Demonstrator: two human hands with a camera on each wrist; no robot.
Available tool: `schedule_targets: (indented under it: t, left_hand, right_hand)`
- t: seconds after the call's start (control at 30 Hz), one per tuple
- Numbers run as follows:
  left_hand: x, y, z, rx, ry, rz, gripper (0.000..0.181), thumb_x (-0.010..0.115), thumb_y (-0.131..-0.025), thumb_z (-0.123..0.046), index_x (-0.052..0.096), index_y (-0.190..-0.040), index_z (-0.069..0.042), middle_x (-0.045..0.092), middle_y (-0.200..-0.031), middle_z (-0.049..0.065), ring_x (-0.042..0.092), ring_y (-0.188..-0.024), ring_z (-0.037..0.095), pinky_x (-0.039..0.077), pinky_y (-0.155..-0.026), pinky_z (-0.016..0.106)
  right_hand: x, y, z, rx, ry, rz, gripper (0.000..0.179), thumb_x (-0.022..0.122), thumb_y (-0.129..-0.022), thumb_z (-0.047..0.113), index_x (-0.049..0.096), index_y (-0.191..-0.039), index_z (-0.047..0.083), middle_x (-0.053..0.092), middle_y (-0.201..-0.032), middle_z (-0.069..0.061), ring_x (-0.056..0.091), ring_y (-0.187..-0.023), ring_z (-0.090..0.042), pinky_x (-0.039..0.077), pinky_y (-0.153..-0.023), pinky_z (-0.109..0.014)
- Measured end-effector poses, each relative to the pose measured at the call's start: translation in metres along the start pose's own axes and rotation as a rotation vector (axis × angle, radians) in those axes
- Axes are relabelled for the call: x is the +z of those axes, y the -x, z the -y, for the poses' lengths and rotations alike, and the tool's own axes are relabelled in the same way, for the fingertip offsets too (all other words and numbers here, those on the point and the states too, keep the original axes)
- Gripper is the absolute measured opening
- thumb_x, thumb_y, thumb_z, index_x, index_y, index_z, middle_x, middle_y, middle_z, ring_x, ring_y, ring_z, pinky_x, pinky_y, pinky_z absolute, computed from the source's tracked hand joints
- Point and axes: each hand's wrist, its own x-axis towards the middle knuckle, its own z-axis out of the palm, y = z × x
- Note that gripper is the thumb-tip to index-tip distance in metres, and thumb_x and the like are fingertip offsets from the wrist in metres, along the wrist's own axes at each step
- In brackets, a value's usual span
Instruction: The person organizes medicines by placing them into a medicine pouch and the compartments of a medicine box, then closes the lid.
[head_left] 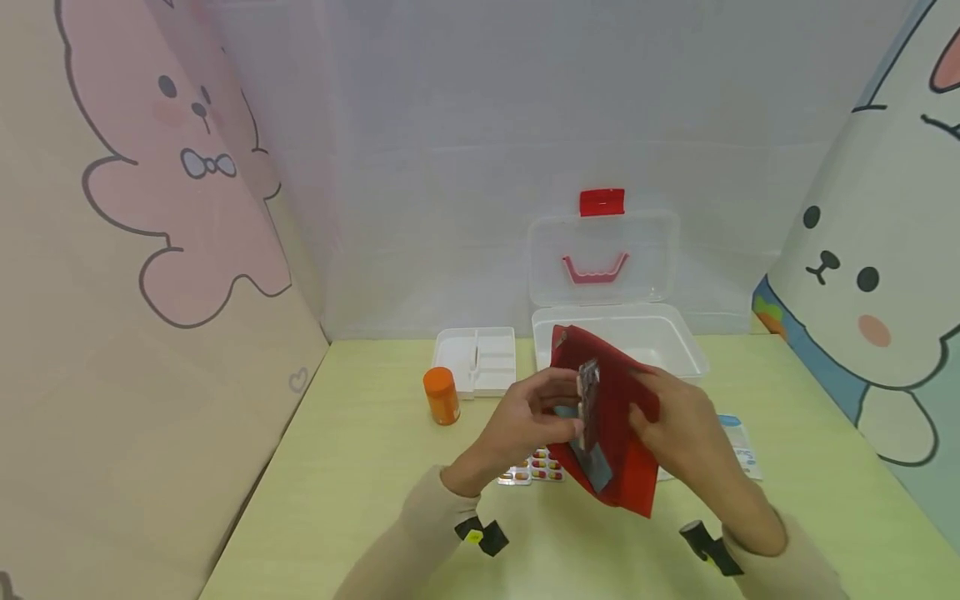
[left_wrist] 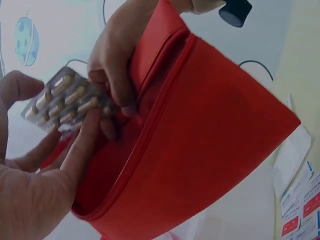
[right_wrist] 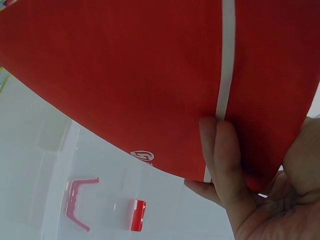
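My left hand point(head_left: 525, 418) pinches a blister pack point(left_wrist: 64, 102) of capsules between thumb and fingers. The pack is at the mouth of a red pouch point(left_wrist: 215, 120), which gapes toward the left hand. My right hand point(head_left: 686, 425) grips the pouch by its side, thumb on one face and fingers spread over the other, as the right wrist view shows. A white stripe point(right_wrist: 227, 55) and a small white logo point(right_wrist: 142, 155) mark that outer face. Something grey-blue point(head_left: 596, 467) shows along the pouch's opening; what it is I cannot tell.
Behind the pouch stands a white box point(head_left: 693, 360), its clear lid point(head_left: 660, 258) raised. A white divided tray point(head_left: 495, 379) and an orange bottle point(head_left: 441, 397) are to the left. Capsule blister packs point(head_left: 546, 468) lie under the hands; a blue-white packet point(head_left: 741, 446) lies right.
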Motion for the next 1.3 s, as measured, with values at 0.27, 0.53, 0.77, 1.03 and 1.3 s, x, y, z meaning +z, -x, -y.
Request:
schedule_targets:
  t: [0.27, 0.53, 0.77, 1.03, 1.3]
  left_hand:
    - [0.023, -0.005, 0.02, -0.063, -0.015, -0.259, 0.045, 0.068, -0.084, -0.013, 0.059, -0.128, -0.011, 0.067, -0.12, 0.014, 0.066, -0.104, 0.014, 0.055, -0.084, 0.023]
    - [0.032, -0.013, 0.03, -0.088, -0.123, -0.307, 0.045, 0.071, -0.083, -0.014, 0.059, -0.126, -0.011, 0.069, -0.115, 0.012, 0.068, -0.102, 0.018, 0.053, -0.084, 0.019]
    - [0.035, -0.02, 0.042, -0.096, -0.282, -0.293, 0.043, 0.071, -0.085, -0.019, 0.058, -0.126, -0.016, 0.07, -0.112, 0.005, 0.067, -0.099, 0.008, 0.053, -0.087, 0.021]
    - [0.036, -0.024, 0.053, -0.173, -0.406, -0.273, 0.046, 0.065, -0.089, -0.025, 0.053, -0.133, -0.019, 0.067, -0.121, 0.002, 0.065, -0.11, 0.011, 0.051, -0.093, 0.023]
    - [0.036, -0.026, 0.062, -0.182, -0.528, -0.23, 0.048, 0.065, -0.092, -0.04, 0.056, -0.132, -0.016, 0.066, -0.122, 0.001, 0.063, -0.109, 0.014, 0.052, -0.093, 0.027]
  right_hand:
    - [0.005, 0.0, 0.003, -0.026, 0.014, -0.044, 0.039, 0.068, -0.083, 0.001, 0.061, -0.122, -0.003, 0.068, -0.112, -0.021, 0.065, -0.093, -0.036, 0.059, -0.074, -0.051]
    - [0.008, 0.0, 0.006, -0.033, 0.03, -0.059, 0.038, 0.066, -0.083, -0.001, 0.062, -0.121, -0.002, 0.068, -0.113, -0.021, 0.066, -0.095, -0.037, 0.058, -0.078, -0.053]
    - [0.013, 0.0, 0.008, -0.06, 0.067, -0.077, 0.036, 0.067, -0.083, 0.0, 0.063, -0.118, -0.002, 0.069, -0.109, -0.019, 0.066, -0.09, -0.034, 0.057, -0.08, -0.052]
    - [0.017, 0.001, 0.008, -0.052, 0.072, -0.071, 0.037, 0.069, -0.081, 0.0, 0.063, -0.118, -0.001, 0.068, -0.109, -0.019, 0.065, -0.089, -0.033, 0.057, -0.081, -0.053]
    - [0.017, 0.001, 0.008, -0.046, 0.053, -0.069, 0.037, 0.07, -0.081, 0.0, 0.063, -0.118, 0.0, 0.068, -0.112, -0.019, 0.065, -0.091, -0.033, 0.057, -0.082, -0.053]
